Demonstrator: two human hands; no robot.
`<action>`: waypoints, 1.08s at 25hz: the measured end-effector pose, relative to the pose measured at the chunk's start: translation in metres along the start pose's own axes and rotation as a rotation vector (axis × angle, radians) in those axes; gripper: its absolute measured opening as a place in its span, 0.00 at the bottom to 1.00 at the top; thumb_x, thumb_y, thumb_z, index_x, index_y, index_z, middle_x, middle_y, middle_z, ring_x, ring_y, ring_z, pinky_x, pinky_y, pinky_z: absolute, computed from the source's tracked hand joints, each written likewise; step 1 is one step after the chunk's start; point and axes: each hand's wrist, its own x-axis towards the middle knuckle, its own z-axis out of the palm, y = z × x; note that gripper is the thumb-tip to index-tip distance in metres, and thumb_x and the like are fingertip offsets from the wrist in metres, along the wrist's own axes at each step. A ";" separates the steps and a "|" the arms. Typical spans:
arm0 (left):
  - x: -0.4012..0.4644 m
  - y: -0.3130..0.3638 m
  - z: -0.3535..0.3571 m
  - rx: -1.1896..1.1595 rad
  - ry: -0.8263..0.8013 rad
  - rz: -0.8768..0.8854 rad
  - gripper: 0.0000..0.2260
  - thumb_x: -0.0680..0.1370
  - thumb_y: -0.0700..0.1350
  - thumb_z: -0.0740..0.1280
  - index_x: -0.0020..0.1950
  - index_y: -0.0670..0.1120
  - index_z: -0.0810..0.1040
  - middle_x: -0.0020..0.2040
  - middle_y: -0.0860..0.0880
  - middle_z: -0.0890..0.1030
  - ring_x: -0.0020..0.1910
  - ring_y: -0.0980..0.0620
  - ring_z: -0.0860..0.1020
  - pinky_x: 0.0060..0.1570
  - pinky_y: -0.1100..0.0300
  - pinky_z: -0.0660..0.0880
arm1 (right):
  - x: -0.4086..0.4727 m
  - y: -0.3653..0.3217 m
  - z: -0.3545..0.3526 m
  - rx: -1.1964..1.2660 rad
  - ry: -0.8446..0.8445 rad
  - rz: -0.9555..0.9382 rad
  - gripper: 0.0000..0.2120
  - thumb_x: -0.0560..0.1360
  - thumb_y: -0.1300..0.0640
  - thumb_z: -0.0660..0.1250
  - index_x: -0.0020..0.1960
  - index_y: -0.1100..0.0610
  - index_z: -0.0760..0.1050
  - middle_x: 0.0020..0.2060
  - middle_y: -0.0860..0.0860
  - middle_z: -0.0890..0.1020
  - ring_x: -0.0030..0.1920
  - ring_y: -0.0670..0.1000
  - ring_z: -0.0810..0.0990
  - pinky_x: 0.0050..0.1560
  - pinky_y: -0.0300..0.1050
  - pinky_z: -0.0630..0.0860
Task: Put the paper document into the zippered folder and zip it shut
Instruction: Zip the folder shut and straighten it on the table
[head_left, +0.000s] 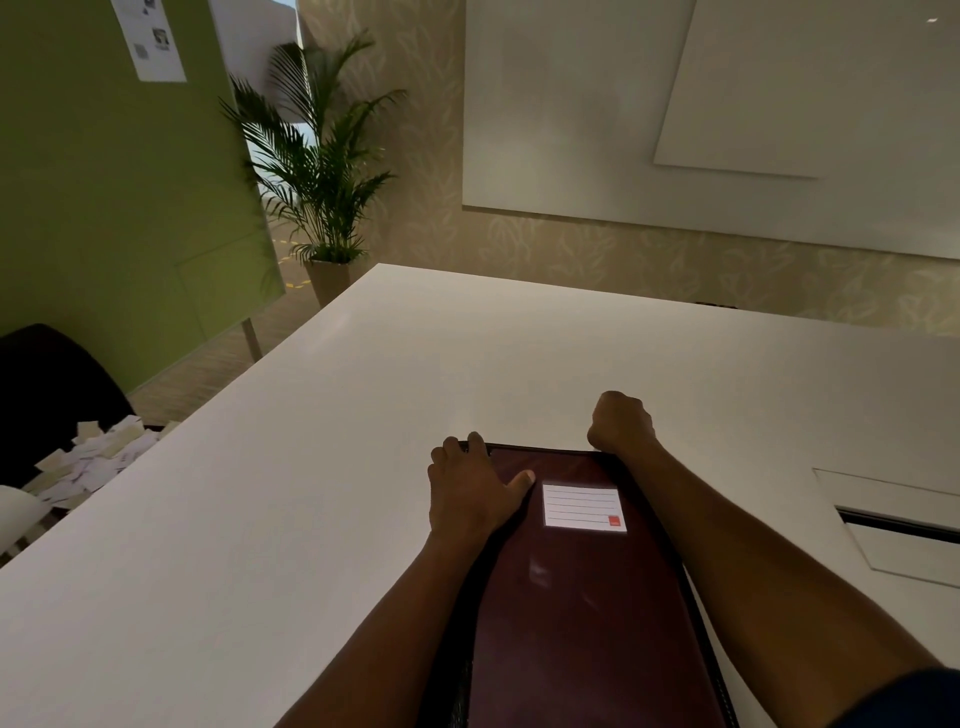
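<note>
Head view: zippered folder (582, 582) lay closed at the desk's (363, 415) near edge. Left grip (470, 488) pressed flat on its far-left corner; right grip (621, 423) was clenched at the far-right corner, likely on the zip pull. Zipping step; paper not visible. Next: steady pull along the edge.

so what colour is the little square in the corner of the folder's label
Red, at the lower right corner of the white lined label on the dark maroon zippered folder; the head view shows it.
</note>
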 end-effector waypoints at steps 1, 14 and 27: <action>0.000 0.000 0.000 0.004 0.000 -0.001 0.38 0.70 0.70 0.63 0.69 0.44 0.68 0.64 0.42 0.71 0.64 0.42 0.68 0.62 0.51 0.67 | 0.000 0.002 -0.001 0.004 0.001 -0.002 0.06 0.68 0.67 0.63 0.39 0.57 0.69 0.36 0.53 0.75 0.38 0.55 0.74 0.35 0.43 0.69; -0.003 -0.003 0.001 0.036 0.015 0.026 0.35 0.73 0.68 0.60 0.69 0.43 0.67 0.64 0.43 0.71 0.63 0.43 0.68 0.62 0.51 0.67 | -0.005 0.055 -0.023 -0.028 -0.087 0.213 0.11 0.67 0.68 0.70 0.32 0.60 0.69 0.29 0.54 0.73 0.31 0.53 0.74 0.30 0.41 0.70; 0.001 -0.004 0.005 -0.010 0.010 0.026 0.36 0.71 0.68 0.61 0.68 0.43 0.67 0.63 0.43 0.70 0.62 0.44 0.67 0.62 0.51 0.66 | 0.000 0.021 -0.010 0.021 -0.020 0.024 0.06 0.69 0.67 0.64 0.38 0.58 0.70 0.35 0.52 0.75 0.47 0.59 0.80 0.37 0.43 0.70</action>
